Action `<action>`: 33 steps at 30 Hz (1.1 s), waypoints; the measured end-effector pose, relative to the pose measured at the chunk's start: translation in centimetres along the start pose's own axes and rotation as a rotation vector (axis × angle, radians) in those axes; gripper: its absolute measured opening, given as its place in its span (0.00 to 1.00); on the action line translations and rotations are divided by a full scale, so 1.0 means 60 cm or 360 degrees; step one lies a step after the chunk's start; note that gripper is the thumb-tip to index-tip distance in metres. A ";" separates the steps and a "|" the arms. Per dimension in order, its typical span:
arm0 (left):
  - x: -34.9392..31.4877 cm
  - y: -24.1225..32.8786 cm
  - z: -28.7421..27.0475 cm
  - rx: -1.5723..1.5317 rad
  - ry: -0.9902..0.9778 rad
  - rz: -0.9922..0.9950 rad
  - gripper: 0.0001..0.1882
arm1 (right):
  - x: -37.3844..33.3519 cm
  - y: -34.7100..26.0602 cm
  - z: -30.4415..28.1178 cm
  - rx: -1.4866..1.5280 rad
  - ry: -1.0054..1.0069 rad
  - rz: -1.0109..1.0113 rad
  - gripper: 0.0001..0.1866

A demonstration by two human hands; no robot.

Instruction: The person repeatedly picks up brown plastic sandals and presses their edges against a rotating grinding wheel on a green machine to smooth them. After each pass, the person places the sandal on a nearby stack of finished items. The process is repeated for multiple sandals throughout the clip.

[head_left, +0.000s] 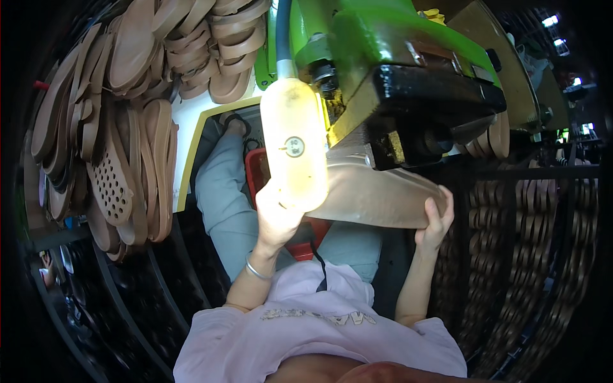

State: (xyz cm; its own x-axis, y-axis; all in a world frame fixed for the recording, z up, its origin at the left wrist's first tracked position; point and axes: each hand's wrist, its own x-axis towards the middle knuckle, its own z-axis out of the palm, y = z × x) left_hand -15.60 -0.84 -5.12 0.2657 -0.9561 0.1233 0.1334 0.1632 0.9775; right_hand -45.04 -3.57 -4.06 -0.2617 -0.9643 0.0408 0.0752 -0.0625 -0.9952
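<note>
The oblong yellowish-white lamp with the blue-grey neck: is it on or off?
On: the lamp glows brightly, and the bare left hand beside it is strongly lit.

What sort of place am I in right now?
Probably a footwear workshop: brown sandals and soles lie piled near a green machine, and dark racks hold rows of brown pieces.
</note>
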 end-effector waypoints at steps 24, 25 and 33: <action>-0.070 0.046 -0.193 -0.0178 0.0249 -0.0369 0.14 | 0.035 -0.017 0.208 0.0026 -0.0903 0.0139 0.22; -0.077 0.042 -0.199 -0.0188 0.0256 -0.0381 0.14 | 0.032 -0.019 0.214 0.0026 -0.0921 0.0126 0.22; -0.106 0.035 -0.212 0.0114 0.0078 -0.0451 0.12 | 0.017 -0.014 0.229 -0.0073 -0.0910 -0.0024 0.21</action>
State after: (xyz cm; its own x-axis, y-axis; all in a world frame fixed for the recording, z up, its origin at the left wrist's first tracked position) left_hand -4.84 8.69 -6.05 0.2735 -0.9480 -0.1627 0.1414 -0.1277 0.9817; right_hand -32.12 -8.02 -1.97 0.3005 -0.9501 0.0837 0.0304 -0.0782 -0.9965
